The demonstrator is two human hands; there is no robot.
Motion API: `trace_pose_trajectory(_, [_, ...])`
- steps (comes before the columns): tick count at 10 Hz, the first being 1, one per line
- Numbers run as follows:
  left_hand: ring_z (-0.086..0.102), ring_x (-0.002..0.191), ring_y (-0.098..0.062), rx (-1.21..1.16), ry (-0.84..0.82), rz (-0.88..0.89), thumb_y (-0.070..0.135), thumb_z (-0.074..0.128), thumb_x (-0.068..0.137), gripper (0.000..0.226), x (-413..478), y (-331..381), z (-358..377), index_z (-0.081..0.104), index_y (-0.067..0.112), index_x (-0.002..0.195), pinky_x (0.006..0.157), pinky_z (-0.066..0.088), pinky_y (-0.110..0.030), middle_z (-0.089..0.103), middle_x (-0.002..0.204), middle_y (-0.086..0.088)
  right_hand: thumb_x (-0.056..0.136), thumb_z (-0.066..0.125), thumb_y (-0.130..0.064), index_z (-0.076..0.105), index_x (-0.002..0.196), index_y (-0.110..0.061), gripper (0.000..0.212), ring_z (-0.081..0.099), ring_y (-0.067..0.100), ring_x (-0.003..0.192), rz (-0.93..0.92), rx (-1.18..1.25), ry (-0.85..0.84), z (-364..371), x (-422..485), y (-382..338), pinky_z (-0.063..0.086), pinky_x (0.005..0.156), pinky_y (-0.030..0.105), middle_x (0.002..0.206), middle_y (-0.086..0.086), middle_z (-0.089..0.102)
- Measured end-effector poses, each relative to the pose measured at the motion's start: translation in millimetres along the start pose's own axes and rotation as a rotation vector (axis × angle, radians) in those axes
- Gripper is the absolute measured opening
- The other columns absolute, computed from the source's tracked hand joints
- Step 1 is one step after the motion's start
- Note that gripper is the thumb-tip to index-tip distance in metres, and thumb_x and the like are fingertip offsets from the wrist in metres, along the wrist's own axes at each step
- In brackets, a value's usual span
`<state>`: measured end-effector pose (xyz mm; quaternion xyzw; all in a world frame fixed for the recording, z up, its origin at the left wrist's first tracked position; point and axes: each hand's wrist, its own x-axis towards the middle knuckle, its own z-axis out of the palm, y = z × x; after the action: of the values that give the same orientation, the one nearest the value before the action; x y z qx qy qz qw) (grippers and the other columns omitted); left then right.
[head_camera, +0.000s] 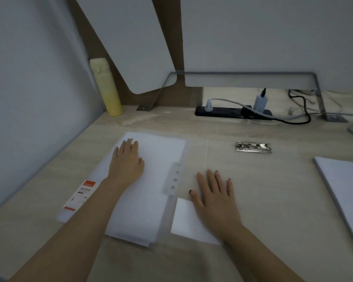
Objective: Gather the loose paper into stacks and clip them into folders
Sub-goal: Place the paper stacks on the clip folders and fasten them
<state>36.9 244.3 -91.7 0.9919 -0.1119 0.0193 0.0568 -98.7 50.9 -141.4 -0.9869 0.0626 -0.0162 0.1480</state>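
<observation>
A stack of white paper [149, 192] lies on the left half of an opened clear folder [194, 159] on the desk. My left hand [127, 159] rests flat on the stack's upper part, fingers straight. The folder's clear clip strip [172, 179] runs along the stack's right edge. My right hand [214, 194] lies flat with spread fingers on the folder's right half, its palm over a smaller white sheet [185, 218]. A metal clip mechanism [253, 147] lies apart at the upper right. Another white paper stack [346, 190] sits at the right edge.
A yellow bottle [107, 88] stands in the back left corner. A black power strip [232, 112] with plugs and cables lies at the back. A red-and-white label [81, 195] shows at the folder's left edge. Grey partition walls enclose the wooden desk [273, 200].
</observation>
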Motion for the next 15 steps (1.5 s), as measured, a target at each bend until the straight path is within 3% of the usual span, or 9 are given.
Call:
trace_pose_trajectory(1, [-0.008,0.147,-0.025,0.007,0.067,0.079,0.029,0.028,0.101,0.059,-7,45,-1,0.003,0.009,0.150,0.118,-0.005,-0.036,-0.006,0.159,-0.013,0.077,-0.005,-0.059,0.015,0.148,-0.027,0.081,0.003,0.013,0.146,-0.028,0.111,-0.043,-18,3,15,-0.003,0.116,0.030,0.159,-0.002,0.006])
trace_pose_trajectory(2, [-0.011,0.147,-0.020,-0.081,0.039,0.264,0.032,0.026,0.101,0.056,-12,100,5,0.007,0.013,0.150,0.117,-0.008,-0.033,-0.004,0.160,-0.008,0.098,0.033,-0.036,0.028,0.145,-0.016,0.051,0.018,0.019,0.143,-0.004,0.255,0.008,-34,14,43,0.010,0.114,0.025,0.156,0.007,0.022])
trace_pose_trajectory(3, [-0.007,0.147,-0.017,-0.126,-0.038,0.379,0.033,0.024,0.101,0.055,-12,148,21,0.013,0.011,0.150,0.118,-0.007,-0.032,0.005,0.160,-0.007,0.098,0.039,-0.025,0.032,0.143,-0.010,0.049,0.022,0.025,0.142,0.102,0.221,0.112,-48,33,76,0.013,0.113,0.028,0.153,0.013,0.027])
trace_pose_trajectory(6, [-0.011,0.146,-0.014,-0.142,-0.114,0.344,0.046,0.015,0.099,0.062,-7,186,64,0.001,0.014,0.151,0.116,-0.013,-0.029,-0.007,0.160,-0.006,0.099,0.030,-0.028,0.019,0.147,-0.012,0.052,0.006,0.024,0.146,0.088,0.010,0.118,-60,87,114,0.004,0.118,0.035,0.158,0.010,0.010])
trace_pose_trajectory(8, [-0.013,0.146,-0.012,-0.145,-0.096,0.337,0.047,0.015,0.099,0.063,-4,185,71,-0.002,0.015,0.150,0.117,-0.012,-0.029,-0.009,0.159,-0.003,0.100,0.028,-0.027,0.023,0.146,-0.006,0.051,0.012,0.025,0.145,0.009,-0.075,0.144,-44,102,122,0.007,0.117,0.034,0.155,0.010,0.022])
trace_pose_trajectory(10, [-0.013,0.146,-0.011,-0.134,-0.087,0.324,0.048,0.015,0.098,0.063,-2,186,73,-0.003,0.016,0.150,0.116,-0.014,-0.028,-0.010,0.159,-0.002,0.096,0.029,-0.020,0.045,0.134,0.000,0.045,0.032,0.034,0.138,-0.053,-0.059,0.253,-36,106,129,0.023,0.114,0.042,0.141,0.016,0.047])
trace_pose_trajectory(12, [-0.013,0.146,-0.011,-0.148,-0.089,0.326,0.047,0.016,0.099,0.063,-4,186,72,-0.002,0.016,0.150,0.116,-0.013,-0.028,-0.010,0.159,-0.002,0.096,0.038,-0.013,0.050,0.129,0.000,0.038,0.037,0.034,0.135,-0.069,-0.028,0.289,-35,105,131,0.028,0.112,0.044,0.137,0.016,0.051])
trace_pose_trajectory(13, [-0.011,0.146,-0.011,-0.151,-0.071,0.332,0.048,0.013,0.098,0.063,-4,186,71,0.000,0.016,0.150,0.116,-0.013,-0.028,-0.008,0.160,-0.002,0.093,0.045,-0.014,0.045,0.132,-0.005,0.039,0.043,0.030,0.128,-0.031,0.087,0.390,-45,102,129,0.034,0.103,0.038,0.134,0.013,0.051])
trace_pose_trajectory(15, [-0.012,0.146,-0.010,-0.151,-0.104,0.330,0.046,0.017,0.098,0.062,-3,185,71,0.000,0.017,0.151,0.118,-0.012,-0.029,-0.009,0.160,-0.001,0.095,0.044,-0.014,0.048,0.116,-0.009,0.022,0.058,0.023,0.099,0.176,0.517,0.537,-76,109,138,0.042,0.074,0.026,0.106,0.008,0.061])
